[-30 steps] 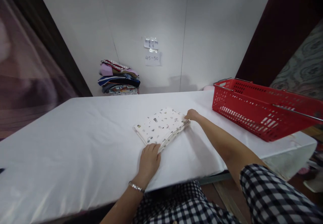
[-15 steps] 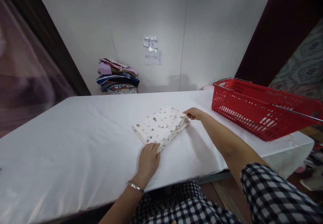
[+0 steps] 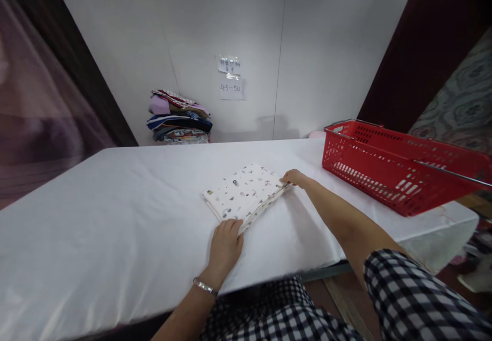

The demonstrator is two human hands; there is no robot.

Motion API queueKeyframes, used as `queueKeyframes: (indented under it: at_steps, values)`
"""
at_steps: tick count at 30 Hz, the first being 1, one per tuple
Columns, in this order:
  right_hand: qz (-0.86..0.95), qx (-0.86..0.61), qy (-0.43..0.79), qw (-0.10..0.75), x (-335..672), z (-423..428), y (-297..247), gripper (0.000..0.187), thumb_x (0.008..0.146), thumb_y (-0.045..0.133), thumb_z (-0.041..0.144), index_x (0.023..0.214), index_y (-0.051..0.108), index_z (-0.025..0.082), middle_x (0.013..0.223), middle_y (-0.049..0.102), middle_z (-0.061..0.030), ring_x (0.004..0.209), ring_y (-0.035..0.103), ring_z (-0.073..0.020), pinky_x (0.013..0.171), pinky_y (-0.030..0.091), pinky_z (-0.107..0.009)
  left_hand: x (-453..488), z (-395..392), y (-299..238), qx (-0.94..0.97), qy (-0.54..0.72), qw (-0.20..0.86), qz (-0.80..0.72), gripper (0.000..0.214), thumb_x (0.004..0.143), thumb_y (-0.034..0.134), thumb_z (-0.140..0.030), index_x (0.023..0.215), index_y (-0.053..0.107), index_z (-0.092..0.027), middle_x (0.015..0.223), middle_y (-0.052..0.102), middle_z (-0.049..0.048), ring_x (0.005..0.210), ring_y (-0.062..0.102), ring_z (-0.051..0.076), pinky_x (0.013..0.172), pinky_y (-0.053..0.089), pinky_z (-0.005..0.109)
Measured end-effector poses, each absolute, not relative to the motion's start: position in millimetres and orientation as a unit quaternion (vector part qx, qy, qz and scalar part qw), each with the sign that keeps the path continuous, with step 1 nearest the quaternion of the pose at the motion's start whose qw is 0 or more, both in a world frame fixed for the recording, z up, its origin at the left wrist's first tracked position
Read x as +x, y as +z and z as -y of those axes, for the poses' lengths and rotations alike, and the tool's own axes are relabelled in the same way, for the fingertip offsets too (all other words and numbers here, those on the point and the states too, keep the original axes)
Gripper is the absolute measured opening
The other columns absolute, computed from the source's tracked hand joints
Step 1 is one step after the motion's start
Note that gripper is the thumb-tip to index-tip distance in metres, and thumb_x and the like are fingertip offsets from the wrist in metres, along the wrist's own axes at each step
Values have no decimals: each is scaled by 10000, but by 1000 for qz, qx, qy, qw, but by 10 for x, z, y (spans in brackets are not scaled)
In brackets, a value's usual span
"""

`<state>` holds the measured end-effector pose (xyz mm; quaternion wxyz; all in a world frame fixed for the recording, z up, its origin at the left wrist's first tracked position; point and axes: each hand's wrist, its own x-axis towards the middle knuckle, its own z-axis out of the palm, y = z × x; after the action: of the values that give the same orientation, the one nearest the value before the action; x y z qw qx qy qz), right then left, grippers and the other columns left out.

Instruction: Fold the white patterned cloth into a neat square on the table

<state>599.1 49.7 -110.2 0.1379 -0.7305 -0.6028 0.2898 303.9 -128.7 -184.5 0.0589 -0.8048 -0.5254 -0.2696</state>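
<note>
A folded white cloth [image 3: 246, 192] with small grey and green printed figures lies at an angle on the white-covered table [image 3: 134, 218]. Several layers show along its near right edge. My left hand [image 3: 227, 243] has its fingers closed over the cloth's near corner, with the thumb at the side. At the right corner, my right hand [image 3: 294, 178] pinches the layers between thumb and fingers. Whether the cloth is a garment or a sheet cannot be made out.
To the right stands a red plastic basket [image 3: 369, 169] with metal handles. A stack of folded clothes [image 3: 180, 118] sits at the back left by the wall. Two paper notes [image 3: 231, 88] are taped to the pale wall [image 3: 326, 48]. The table's front edge runs close to my body.
My right hand has moved slightly lower and nearer, and the cloth's right corner has come down flatter with it. The left hand stays at the near corner.
</note>
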Motion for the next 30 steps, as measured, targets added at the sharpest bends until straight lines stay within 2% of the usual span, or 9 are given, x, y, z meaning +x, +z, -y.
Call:
queueKeyframes:
  at_steps: [13, 22, 27, 30]
  values:
    - [638, -719, 249, 119, 5893, -503, -997, 121, 730, 671, 264, 737, 674, 143, 620, 636, -28, 573, 550, -113, 508, 367, -197, 3038, 1285, -1843, -804, -273, 52, 526, 328, 793, 498, -134, 1105, 596, -165, 997, 616, 85, 937, 541, 241, 813, 451, 386]
    - [662, -721, 185, 90, 5841, -601, -916, 80, 659, 687, 179, 733, 698, 149, 745, 692, -59, 825, 632, -191, 614, 412, -193, 3026, 1281, -1851, -805, -274, 51, 523, 323, 801, 504, -141, 1109, 598, -162, 1001, 616, 86, 942, 537, 242, 818, 448, 383]
    - [647, -718, 239, 95, 5853, -551, -918, 22, 697, 655, 157, 692, 644, 139, 651, 656, -49, 699, 635, -164, 567, 425, -191, 3030, 1283, -1847, -805, -271, 48, 525, 318, 804, 502, -147, 1107, 599, -160, 1006, 618, 86, 942, 537, 243, 821, 450, 389]
    - [632, -710, 288, 119, 5870, -512, -910, 63, 724, 641, 158, 679, 598, 148, 641, 643, -38, 626, 618, -136, 533, 429, -185, 3030, 1279, -1859, -804, -273, 49, 527, 321, 798, 503, -145, 1105, 598, -167, 1003, 617, 83, 942, 540, 244, 814, 451, 385]
